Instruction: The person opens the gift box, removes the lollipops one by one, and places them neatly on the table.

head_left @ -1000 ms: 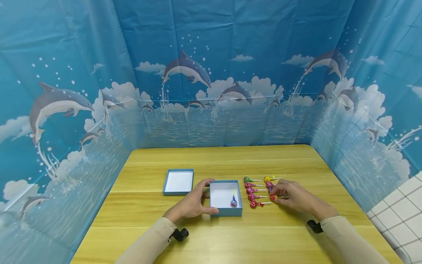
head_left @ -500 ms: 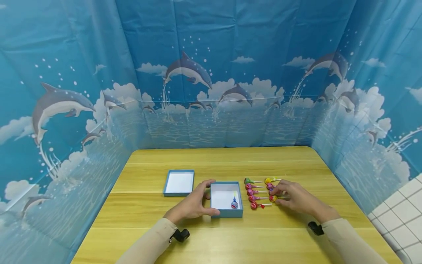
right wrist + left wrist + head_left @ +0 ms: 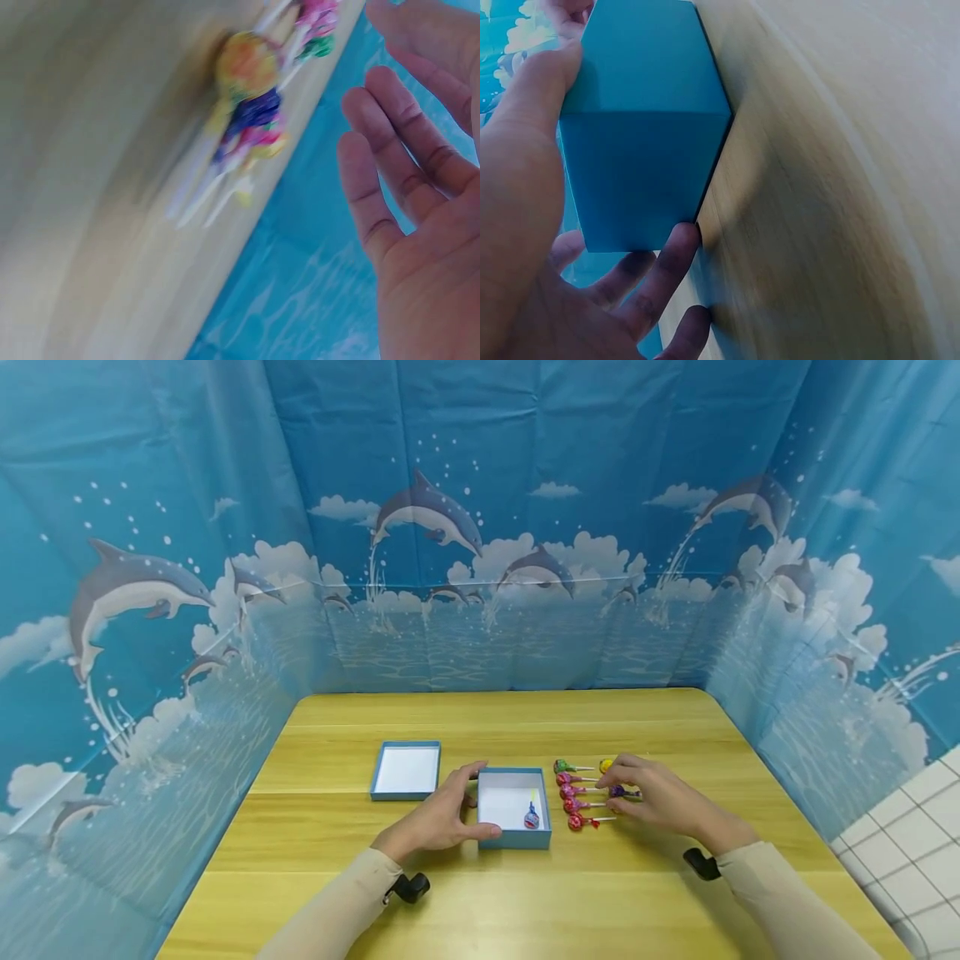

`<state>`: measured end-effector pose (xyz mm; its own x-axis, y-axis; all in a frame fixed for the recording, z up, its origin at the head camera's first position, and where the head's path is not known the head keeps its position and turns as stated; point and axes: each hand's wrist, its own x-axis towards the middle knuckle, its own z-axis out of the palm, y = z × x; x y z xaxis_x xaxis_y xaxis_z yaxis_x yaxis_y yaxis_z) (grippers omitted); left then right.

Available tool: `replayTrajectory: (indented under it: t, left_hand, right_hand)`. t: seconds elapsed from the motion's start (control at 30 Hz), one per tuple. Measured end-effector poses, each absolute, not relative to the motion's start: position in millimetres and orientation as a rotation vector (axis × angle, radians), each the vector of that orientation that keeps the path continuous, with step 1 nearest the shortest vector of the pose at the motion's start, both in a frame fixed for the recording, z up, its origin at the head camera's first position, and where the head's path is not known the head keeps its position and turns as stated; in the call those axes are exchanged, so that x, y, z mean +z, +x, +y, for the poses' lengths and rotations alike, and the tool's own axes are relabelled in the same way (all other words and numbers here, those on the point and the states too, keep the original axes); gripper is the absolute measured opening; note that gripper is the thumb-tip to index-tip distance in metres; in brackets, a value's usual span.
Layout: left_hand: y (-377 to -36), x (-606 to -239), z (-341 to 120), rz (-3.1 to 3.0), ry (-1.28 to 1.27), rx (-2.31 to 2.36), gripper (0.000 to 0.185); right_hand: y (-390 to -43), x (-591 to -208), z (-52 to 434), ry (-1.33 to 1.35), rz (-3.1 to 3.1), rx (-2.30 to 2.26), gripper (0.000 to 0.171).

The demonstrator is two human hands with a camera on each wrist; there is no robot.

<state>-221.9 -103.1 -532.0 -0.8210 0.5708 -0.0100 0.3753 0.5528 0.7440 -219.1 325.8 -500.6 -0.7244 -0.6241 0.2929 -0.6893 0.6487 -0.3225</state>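
An uncovered blue box [image 3: 516, 839] with a white inside stands mid-table, holding one blue-wrapped lollipop [image 3: 531, 818]. My left hand [image 3: 442, 818] grips its left side, thumb at the front and fingers at the back; the left wrist view shows thumb and fingertips [image 3: 681, 236] against the blue walls. My right hand [image 3: 656, 793] hovers over two columns of wrapped lollipops, with thumb and fingers apart and nothing seen between them. It hides part of the right column, where a purple lollipop [image 3: 618, 791] shows. A yellow-and-orange lollipop [image 3: 247, 66] lies nearby in the right wrist view.
The box's shallow lid [image 3: 407, 770] lies inside up, left of the box. Pink and red lollipops [image 3: 570, 792] and a green one [image 3: 562, 766] form the left column. A blue dolphin curtain [image 3: 480, 635] surrounds the wooden table's [image 3: 465, 910] far edge and sides.
My right hand has shifted left towards the left column's sticks, and its fingers have spread apart. The purple lollipop's stick has come into view. My left hand keeps its grip on the box.
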Motion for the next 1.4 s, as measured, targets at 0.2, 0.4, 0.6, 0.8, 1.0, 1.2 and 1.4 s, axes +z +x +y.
replayTrajectory:
  t: [0.2,0.4,0.6,0.8,1.0,1.2,1.4]
  left_hand:
    - [-222.0,-531.8,-103.8,2.513,0.776,1.135,0.112]
    - [-224.4,-531.1,-105.7,2.516,0.77,1.148,0.111]
    - [-226.2,-530.3,-105.4,2.5,0.769,1.162,0.112]
    - [-226.0,-530.9,-105.3,2.484,0.767,1.18,0.111]
    - [-225.1,-531.5,-106.4,2.496,0.755,1.167,0.111]
    - [-225.5,-533.4,-104.4,2.502,0.747,1.174,0.111]
    - [-224.4,-530.8,-104.6,2.5,0.751,1.174,0.11]
  right_hand:
    - [-220.9,-487.4,302.3,1.156,-2.739,0.622,0.025]
    - [-227.8,-478.5,275.9,1.261,-2.739,0.662,0.026]
    - [-235.3,-471.5,253.3,1.381,-2.702,0.591,0.021]
    - [-239.5,-464.6,234.1,1.439,-2.72,0.524,0.022]
    - [-246.3,-461.1,217.3,1.522,-2.774,0.483,0.025]
    - [-254.1,-455.1,204.1,1.615,-2.856,0.471,0.028]
    - [-263.0,-455.0,186.4,1.667,-3.012,0.474,0.027]
